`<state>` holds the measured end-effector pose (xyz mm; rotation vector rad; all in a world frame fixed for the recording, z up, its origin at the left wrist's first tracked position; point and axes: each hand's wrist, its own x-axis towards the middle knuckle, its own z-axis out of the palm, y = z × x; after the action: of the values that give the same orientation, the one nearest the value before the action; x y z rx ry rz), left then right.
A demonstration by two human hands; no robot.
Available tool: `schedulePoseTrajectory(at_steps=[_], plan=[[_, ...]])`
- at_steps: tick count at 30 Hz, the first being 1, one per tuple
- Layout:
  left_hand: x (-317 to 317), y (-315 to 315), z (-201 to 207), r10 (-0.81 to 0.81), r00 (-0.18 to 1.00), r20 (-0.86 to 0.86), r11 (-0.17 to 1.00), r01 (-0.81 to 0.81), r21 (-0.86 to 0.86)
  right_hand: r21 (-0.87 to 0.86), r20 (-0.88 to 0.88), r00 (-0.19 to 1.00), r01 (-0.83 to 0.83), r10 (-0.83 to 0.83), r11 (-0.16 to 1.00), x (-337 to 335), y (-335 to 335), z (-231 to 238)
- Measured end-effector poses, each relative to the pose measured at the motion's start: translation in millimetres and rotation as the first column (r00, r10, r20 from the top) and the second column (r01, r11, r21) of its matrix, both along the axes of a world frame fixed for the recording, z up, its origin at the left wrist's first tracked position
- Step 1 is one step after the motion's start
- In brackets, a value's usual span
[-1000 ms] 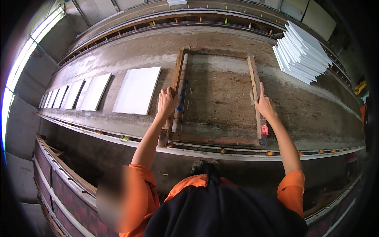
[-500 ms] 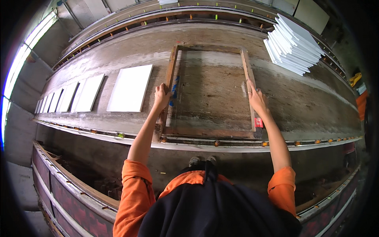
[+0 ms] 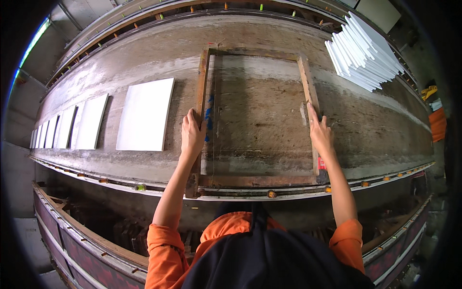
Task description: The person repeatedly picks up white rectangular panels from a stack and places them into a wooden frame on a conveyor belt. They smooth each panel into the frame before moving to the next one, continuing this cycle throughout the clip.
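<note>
A large wooden screen frame (image 3: 255, 181) lies on the long worktable, its near rail along the table's front edge. Through its middle the stained tabletop shows, and blue patches (image 3: 208, 118) run beside the left rail. My left hand (image 3: 193, 135) is closed over the left rail, fingers pointing away from me. On the opposite rail my right hand (image 3: 321, 134) grips with its index finger stretched along the wood. Below that hand, a red label (image 3: 321, 163) sits near the frame's near right corner. Undersides of both hands are hidden.
Left of the frame lies a white panel (image 3: 145, 114), with several more in a row farther left. A leaning stack of white panels (image 3: 363, 55) stands at the far right. Small stops, one of them orange-brown (image 3: 272, 194), line the front rail. Another bench (image 3: 89, 241) is nearer me.
The view has shifted forward, so the table and frame sit lower and larger in the picture. Both hands stay on the same rails; the frame shows no clear movement against the table.
</note>
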<state>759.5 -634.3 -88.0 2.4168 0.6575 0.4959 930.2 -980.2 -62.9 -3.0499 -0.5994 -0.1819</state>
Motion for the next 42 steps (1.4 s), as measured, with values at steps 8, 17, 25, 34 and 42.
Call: schedulePoseTrajectory(at_steps=[8, 17, 25, 34, 42], plan=[[1.9, 6.9, -4.6, -0.023, 1.0, -0.002, 0.999, 0.023, 0.032, -0.068, 0.05, 0.997, -0.052, 0.055, 0.996, 1.0, 3.9, 0.9], [-0.3, -10.2, 2.3, 0.034, 0.994, -0.108, 0.956, 0.0, 0.294, 0.071, -0.077, 0.992, -0.099, 0.105, 0.993, -3.3, -12.1, 5.8], [126.9, -138.0, 137.1, -0.382, 0.907, 0.178, 0.877, 0.296, 0.378, 0.182, -0.273, 0.962, 0.029, 0.022, 0.983, 62.8, -136.6, 103.0], [355.6, -315.7, 205.2, -0.583, 0.641, 0.499, 0.801, 0.558, 0.218, 0.637, 0.062, 0.996, 0.008, -0.061, 0.771, 233.8, -343.1, 159.1], [492.4, -389.9, 194.0, 0.05, 0.804, 0.592, 0.613, 0.444, -0.654, 0.882, 0.343, 0.939, -0.326, 0.012, 0.339, 379.6, -356.4, 177.6]])
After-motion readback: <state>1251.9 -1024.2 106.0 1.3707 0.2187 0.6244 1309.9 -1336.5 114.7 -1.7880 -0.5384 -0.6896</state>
